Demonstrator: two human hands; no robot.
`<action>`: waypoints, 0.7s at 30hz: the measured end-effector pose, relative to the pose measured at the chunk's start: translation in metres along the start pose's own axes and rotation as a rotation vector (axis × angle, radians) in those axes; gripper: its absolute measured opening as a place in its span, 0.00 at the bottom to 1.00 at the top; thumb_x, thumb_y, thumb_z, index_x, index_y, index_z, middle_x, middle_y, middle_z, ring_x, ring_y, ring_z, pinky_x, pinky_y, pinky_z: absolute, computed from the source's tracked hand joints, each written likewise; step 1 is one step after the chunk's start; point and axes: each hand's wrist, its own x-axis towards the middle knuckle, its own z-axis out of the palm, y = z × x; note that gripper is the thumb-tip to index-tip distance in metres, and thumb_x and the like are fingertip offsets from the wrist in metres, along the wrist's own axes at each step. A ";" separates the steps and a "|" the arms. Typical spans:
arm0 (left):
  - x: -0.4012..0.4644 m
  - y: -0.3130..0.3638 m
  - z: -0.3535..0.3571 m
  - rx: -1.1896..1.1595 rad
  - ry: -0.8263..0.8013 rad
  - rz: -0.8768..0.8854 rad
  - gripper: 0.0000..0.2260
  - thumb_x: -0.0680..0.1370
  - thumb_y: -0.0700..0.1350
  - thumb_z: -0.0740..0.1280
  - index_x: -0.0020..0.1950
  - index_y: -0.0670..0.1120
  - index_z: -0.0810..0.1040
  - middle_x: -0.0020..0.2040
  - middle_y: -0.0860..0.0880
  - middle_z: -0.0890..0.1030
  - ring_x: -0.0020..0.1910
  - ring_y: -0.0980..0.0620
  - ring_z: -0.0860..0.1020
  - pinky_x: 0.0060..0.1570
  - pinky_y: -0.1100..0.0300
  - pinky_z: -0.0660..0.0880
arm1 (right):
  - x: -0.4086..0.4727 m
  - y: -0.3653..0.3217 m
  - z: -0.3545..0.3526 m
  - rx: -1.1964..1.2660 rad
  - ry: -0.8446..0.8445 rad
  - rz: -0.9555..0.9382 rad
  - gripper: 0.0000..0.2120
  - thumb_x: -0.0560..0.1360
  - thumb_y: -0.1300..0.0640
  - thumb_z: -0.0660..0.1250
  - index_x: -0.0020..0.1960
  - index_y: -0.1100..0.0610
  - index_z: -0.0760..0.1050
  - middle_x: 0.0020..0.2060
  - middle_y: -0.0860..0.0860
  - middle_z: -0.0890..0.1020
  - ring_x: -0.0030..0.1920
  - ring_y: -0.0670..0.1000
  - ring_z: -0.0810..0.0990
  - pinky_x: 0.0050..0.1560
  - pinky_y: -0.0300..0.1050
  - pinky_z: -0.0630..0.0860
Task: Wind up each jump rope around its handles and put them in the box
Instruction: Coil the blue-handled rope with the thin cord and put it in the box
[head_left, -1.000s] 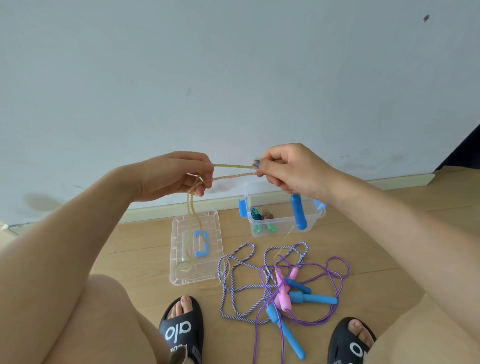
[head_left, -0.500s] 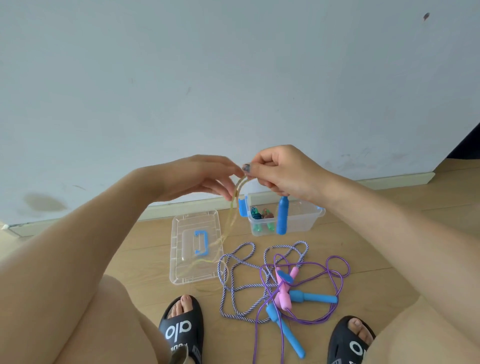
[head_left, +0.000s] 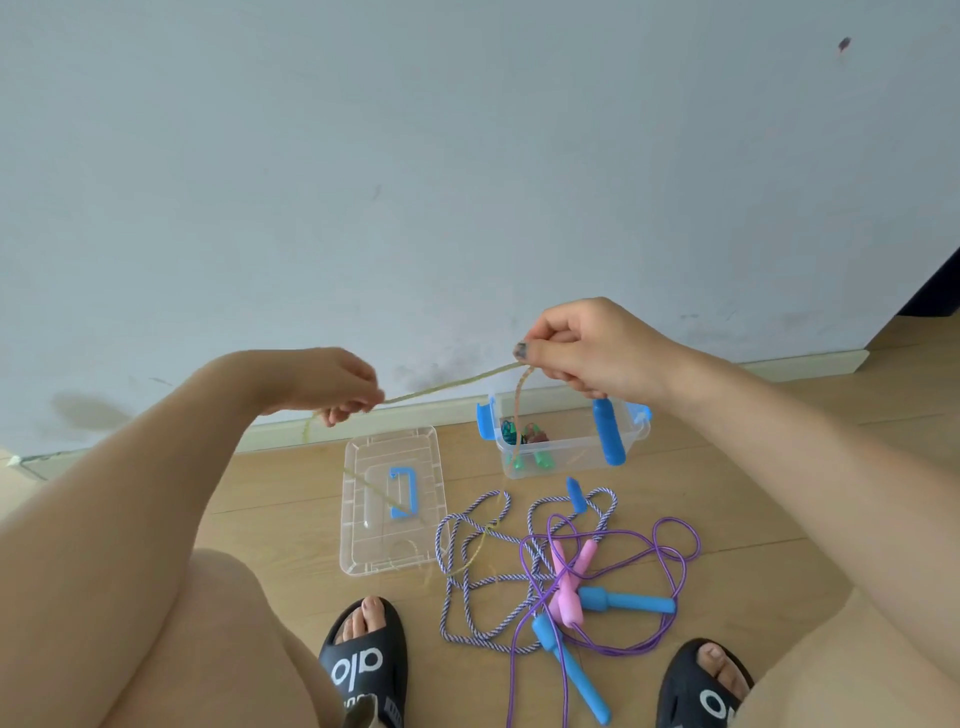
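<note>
My right hand (head_left: 592, 348) is raised in front of the wall, closed on a blue handle (head_left: 609, 432) that hangs down from the fist, and it pinches the yellow-green rope (head_left: 452, 383). The rope stretches left to my left hand (head_left: 332, 387), which grips it; its slack trails down over the lid. The clear box (head_left: 566, 447) with blue latches stands on the floor below my right hand and holds a wound rope with green handles. On the floor lie a striped purple-white rope (head_left: 467, 587), a purple rope (head_left: 670, 551), pink handles (head_left: 569, 582) and blue handles (head_left: 626, 601).
The clear lid (head_left: 363, 540) with a blue handle lies flat left of the box. My feet in black slides (head_left: 363, 670) rest near the floor ropes. A pale wall with a skirting board (head_left: 810, 359) stands right behind the box.
My hands were close together half a second ago. My left hand has moved left and down, drawing the yellow-green rope out taut between the hands.
</note>
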 end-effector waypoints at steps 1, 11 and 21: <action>0.000 -0.003 0.000 0.088 0.021 -0.026 0.08 0.80 0.43 0.64 0.43 0.44 0.77 0.38 0.50 0.80 0.37 0.50 0.79 0.41 0.59 0.73 | 0.000 0.000 -0.001 0.019 0.014 -0.002 0.09 0.79 0.55 0.68 0.44 0.59 0.77 0.25 0.47 0.71 0.24 0.48 0.63 0.25 0.40 0.61; -0.010 0.088 0.026 -0.498 -0.074 0.417 0.12 0.84 0.46 0.58 0.47 0.42 0.76 0.40 0.43 0.78 0.42 0.47 0.79 0.59 0.47 0.76 | 0.004 -0.010 0.008 0.181 0.049 -0.053 0.06 0.80 0.58 0.66 0.46 0.59 0.76 0.28 0.50 0.74 0.24 0.49 0.62 0.26 0.41 0.62; 0.003 0.040 0.007 -0.297 0.073 0.208 0.14 0.84 0.43 0.58 0.41 0.40 0.74 0.36 0.47 0.78 0.38 0.48 0.79 0.45 0.60 0.77 | 0.000 -0.004 -0.005 0.120 0.046 -0.031 0.06 0.79 0.57 0.68 0.47 0.59 0.75 0.28 0.49 0.74 0.23 0.49 0.64 0.25 0.41 0.65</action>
